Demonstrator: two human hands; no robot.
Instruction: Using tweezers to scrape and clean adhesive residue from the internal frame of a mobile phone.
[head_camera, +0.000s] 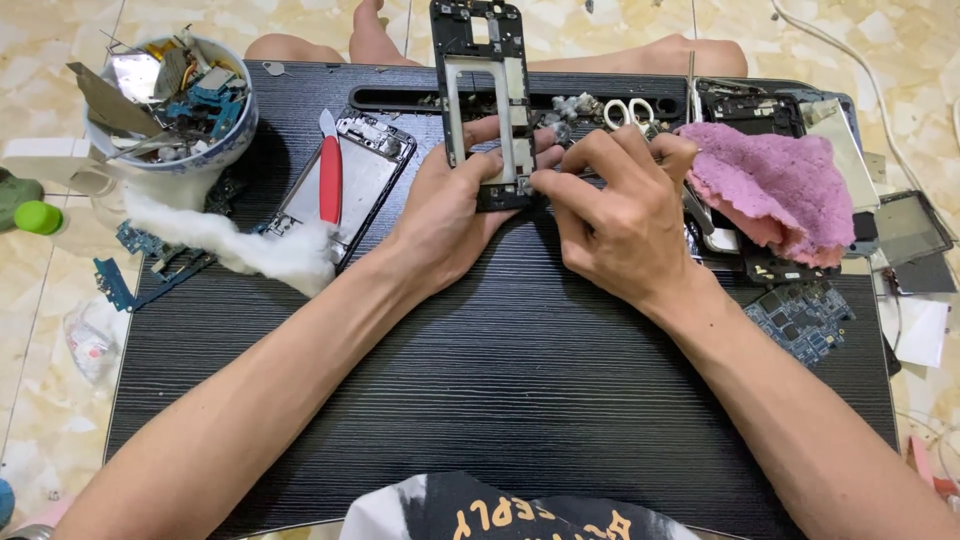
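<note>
My left hand (450, 215) grips the lower end of a black phone middle frame (483, 90), holding it upright above the dark table (500, 400). My right hand (615, 215) pinches at the frame's lower right edge with thumb and forefinger; whether a small tool sits between those fingers is hidden. The frame's open window shows the table's slot behind it.
A second phone shell (365, 165) with a red-handled pry tool (330, 175) lies at left beside white cotton (250, 245). A bowl of parts (170, 100) stands far left. A pink cloth (775, 190), scissors (628, 112) and blue circuit boards (805, 320) lie at right.
</note>
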